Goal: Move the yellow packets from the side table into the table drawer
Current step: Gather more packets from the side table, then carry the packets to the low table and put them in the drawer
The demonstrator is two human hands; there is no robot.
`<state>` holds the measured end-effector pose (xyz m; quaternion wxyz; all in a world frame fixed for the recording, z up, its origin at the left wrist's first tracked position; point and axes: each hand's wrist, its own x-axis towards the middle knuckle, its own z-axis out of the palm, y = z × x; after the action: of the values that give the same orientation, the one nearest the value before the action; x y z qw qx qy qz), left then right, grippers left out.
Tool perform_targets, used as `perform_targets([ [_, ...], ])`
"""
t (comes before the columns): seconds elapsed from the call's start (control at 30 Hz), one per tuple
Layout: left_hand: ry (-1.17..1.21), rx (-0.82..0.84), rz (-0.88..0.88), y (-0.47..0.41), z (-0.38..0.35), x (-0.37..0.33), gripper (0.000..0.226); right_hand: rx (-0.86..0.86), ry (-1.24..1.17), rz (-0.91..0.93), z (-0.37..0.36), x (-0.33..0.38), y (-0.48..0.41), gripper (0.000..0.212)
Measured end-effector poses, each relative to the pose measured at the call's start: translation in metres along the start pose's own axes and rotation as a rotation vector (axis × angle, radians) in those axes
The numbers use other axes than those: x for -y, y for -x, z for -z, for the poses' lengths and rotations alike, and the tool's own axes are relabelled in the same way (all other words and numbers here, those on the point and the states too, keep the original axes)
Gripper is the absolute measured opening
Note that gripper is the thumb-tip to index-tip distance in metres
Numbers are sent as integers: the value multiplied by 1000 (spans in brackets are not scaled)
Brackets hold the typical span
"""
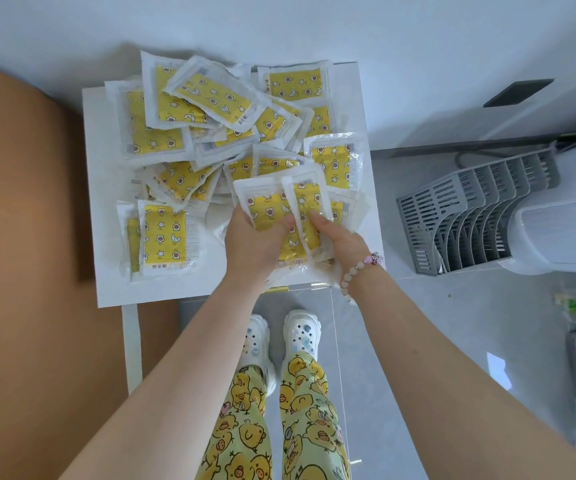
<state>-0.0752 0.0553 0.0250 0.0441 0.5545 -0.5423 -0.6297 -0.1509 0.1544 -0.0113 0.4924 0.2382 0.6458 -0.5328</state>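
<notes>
Several yellow packets [210, 95] in clear wrappers, printed with stars and moons, lie heaped on the small white side table [106, 292]. My left hand [252, 247] and my right hand [340, 242] meet at the table's near right part, both gripping a small stack of yellow packets [300, 199] held just above the heap. My right wrist wears a beaded bracelet. Another packet [165, 233] lies flat at the near left of the table. No drawer is in view.
A brown surface [20, 254] fills the left side beside the table. A grey slotted file rack [470, 216] stands on the floor to the right, against a white appliance [563, 230]. Bags lie at the far right. My feet in white clogs stand just below the table's edge.
</notes>
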Motion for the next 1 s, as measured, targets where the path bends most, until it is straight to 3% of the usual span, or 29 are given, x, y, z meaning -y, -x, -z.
perform_targets([
  [0.07,34,-24,5,-2,3,-2,43,16,-16,1,4,3,0,120],
  [0.13,67,-37,25,-3,6,-4,47,8,-22,0,9,8,2,118],
  [0.2,99,-25,47,-3,6,-9,52,-16,-29,-5,16,15,7,99],
  [0.27,101,5,57,-1,4,-17,54,-11,-55,25,19,24,14,65],
  [0.33,73,51,74,3,2,-31,54,-29,-31,46,21,36,22,51],
  [0.6,6,239,156,41,-8,-118,44,-76,180,124,47,109,98,54],
  [0.73,-109,363,69,75,-21,-168,32,-105,206,194,74,145,145,67],
  [1.0,-336,712,-48,145,-66,-232,23,-202,99,231,135,162,238,64],
])
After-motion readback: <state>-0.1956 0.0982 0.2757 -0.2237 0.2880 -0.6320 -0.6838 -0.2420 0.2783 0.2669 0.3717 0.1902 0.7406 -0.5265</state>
